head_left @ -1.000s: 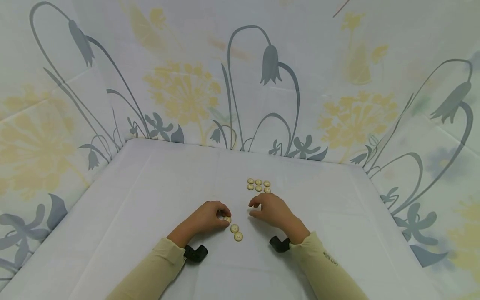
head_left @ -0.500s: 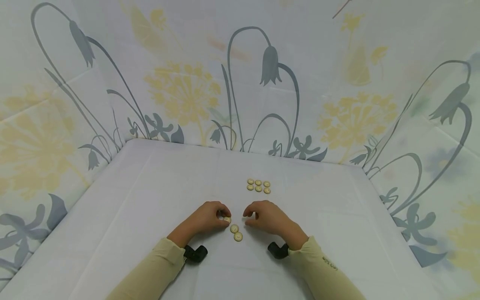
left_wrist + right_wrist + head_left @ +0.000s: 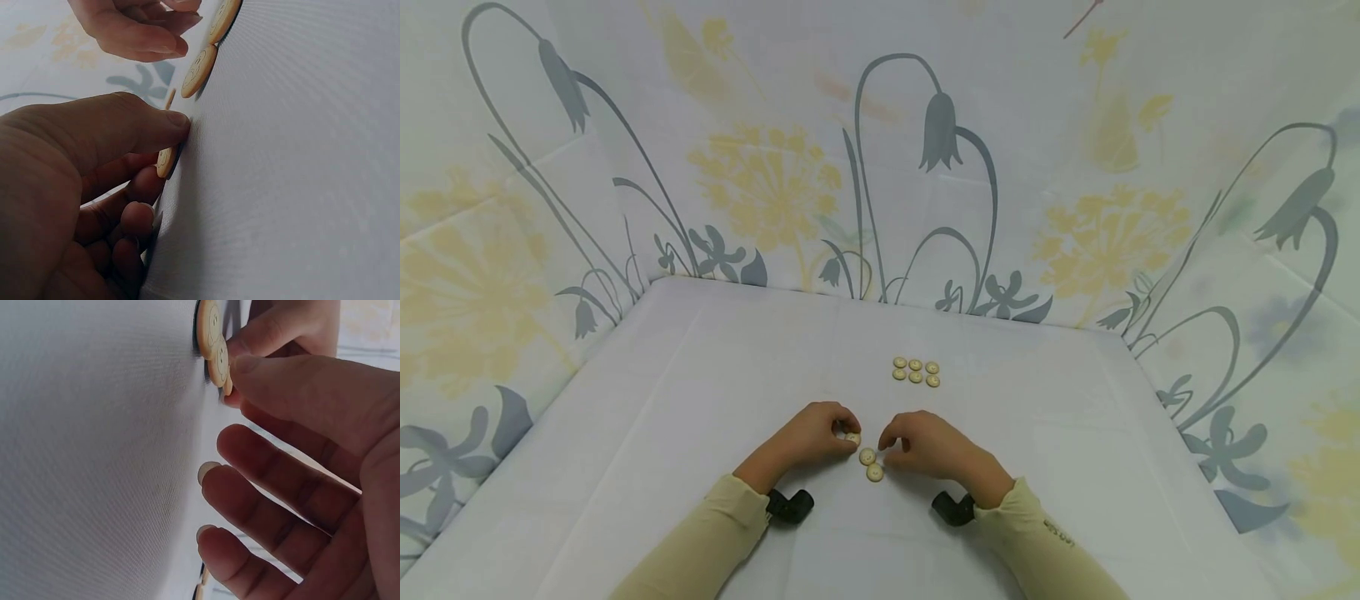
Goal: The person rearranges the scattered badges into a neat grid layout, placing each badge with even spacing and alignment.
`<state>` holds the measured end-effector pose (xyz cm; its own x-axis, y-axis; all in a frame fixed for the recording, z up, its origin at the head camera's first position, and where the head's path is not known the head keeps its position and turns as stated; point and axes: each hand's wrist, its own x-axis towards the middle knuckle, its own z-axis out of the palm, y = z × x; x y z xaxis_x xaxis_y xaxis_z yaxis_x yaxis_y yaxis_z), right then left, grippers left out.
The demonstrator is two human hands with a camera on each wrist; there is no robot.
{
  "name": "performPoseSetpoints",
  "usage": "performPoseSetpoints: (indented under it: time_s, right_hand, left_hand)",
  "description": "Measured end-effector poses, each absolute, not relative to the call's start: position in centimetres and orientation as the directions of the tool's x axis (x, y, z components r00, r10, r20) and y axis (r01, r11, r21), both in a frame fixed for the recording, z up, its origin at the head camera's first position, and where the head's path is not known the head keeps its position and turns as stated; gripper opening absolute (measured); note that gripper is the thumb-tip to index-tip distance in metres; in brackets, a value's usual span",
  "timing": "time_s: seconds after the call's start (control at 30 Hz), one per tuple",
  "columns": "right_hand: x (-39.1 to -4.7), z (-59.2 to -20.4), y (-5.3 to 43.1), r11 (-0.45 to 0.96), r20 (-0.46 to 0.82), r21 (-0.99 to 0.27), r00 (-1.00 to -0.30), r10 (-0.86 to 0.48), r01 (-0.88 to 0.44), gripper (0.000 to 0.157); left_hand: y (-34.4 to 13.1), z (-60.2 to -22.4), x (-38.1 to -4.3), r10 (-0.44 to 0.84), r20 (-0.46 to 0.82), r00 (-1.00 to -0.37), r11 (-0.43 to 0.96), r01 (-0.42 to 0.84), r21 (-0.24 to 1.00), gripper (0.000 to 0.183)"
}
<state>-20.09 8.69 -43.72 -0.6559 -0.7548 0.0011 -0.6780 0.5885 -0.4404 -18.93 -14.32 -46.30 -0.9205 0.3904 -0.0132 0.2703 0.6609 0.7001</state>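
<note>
Right hand (image 3: 319, 492), fingers (image 3: 265, 519) apart, near 2 touching discs (image 3: 219, 362); left hand (image 3: 290, 326) beyond.

blocked: 2 discs (image 3: 875, 472) between left hand (image 3: 815, 433) and right hand (image 3: 934, 446); free: tabletop (image 3: 1067, 400) right of 6 discs (image 3: 916, 377)

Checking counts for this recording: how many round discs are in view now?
9: six discs in two rows of three, two discs between the left hand and the right hand, one disc pinched by the left. More may be hidden under the hands.
</note>
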Motion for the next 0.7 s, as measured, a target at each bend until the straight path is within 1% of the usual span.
performPoseSetpoints:
  time_s: [0.3, 0.7]
  right_hand:
    - [-19.9, -43.8, 8.2, 0.554, -0.017, -0.446, -0.612, -0.791, -0.703, 0.01]
    - [-19.6, -44.3, 7.5, 0.547, -0.065, -0.465, -0.589, -0.805, -0.696, 0.01]
  left_hand:
    - [-14.4, -46.3, -18.8, 0.378, -0.029, -0.925, 0.664, 0.249, 0.705, 0.014]
    - [-14.5, -46.5, -19.0, 0.381, -0.023, -0.924, 0.669, 0.258, 0.697, 0.014]
